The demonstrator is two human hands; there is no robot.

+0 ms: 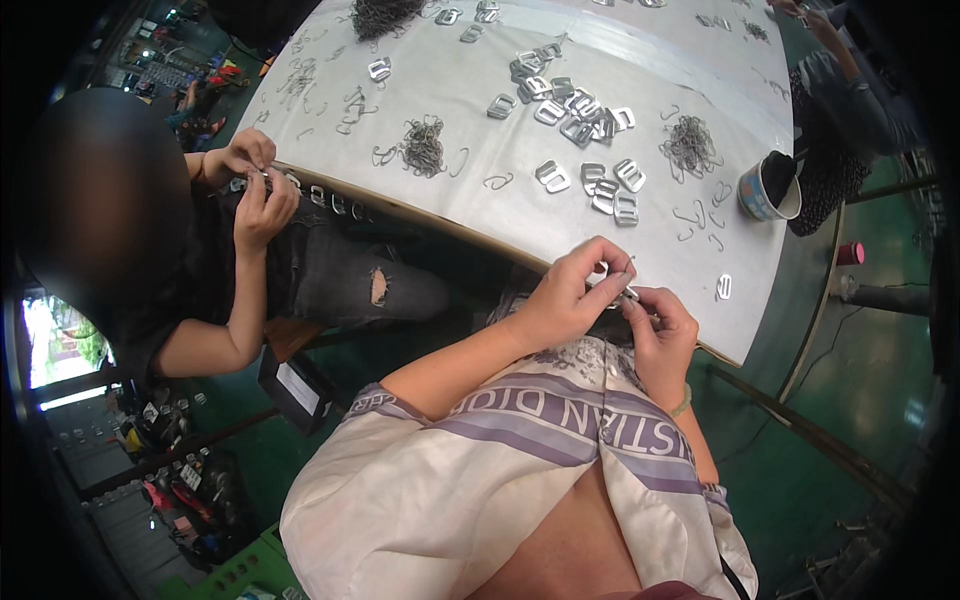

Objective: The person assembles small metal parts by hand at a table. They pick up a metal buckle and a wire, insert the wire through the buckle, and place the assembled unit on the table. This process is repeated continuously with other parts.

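At the table's near edge my two hands meet, both closed. My left hand (572, 297) pinches a thin bent wire hook (632, 261) between thumb and fingertips. My right hand (664, 335), a bracelet at its wrist, grips a small silver metal buckle (628, 296) that my fingers partly cover. Just beyond them lies a small group of silver slotted buckles (603, 196), with a larger heap of buckles (578, 122) farther back. A tangled pile of wire hooks (690, 148) sits to the right of the heap, and another wire pile (423, 146) to the left.
A paper cup (768, 190) with something dark in it stands at the right edge of the pale-covered table (480, 215). One buckle (724, 287) lies alone near the right corner. A co-worker (262, 195) at the left handles small metal parts; another person (850, 100) sits at the far right.
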